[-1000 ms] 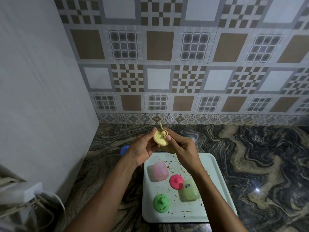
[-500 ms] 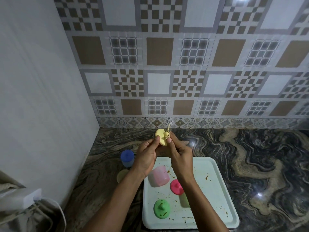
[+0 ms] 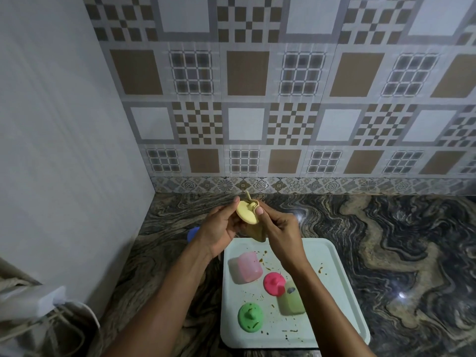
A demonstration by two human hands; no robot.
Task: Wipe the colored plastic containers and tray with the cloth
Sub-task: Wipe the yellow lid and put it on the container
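Observation:
My left hand (image 3: 219, 228) holds a round yellow lid (image 3: 246, 212) up above the counter. My right hand (image 3: 280, 233) pinches a tan cloth (image 3: 257, 231) against the lid's knob, and the cloth hangs down below the lid. Below lies a pale tray (image 3: 340, 274) speckled with brown stains. On it sit a pink container (image 3: 247, 266), a pink lid (image 3: 274, 283), a green container (image 3: 289, 301) partly behind my right forearm, and a green lid (image 3: 250, 318).
A blue container (image 3: 192, 233) peeks out behind my left wrist on the dark marbled counter (image 3: 399, 240). A grey wall stands on the left and a tiled wall behind. A white plug block with cords (image 3: 33, 302) sits at lower left.
Both hands with the yellow lid and cloth have shifted slightly, the lid turning in my left hand. The blue container is more hidden behind my left wrist.

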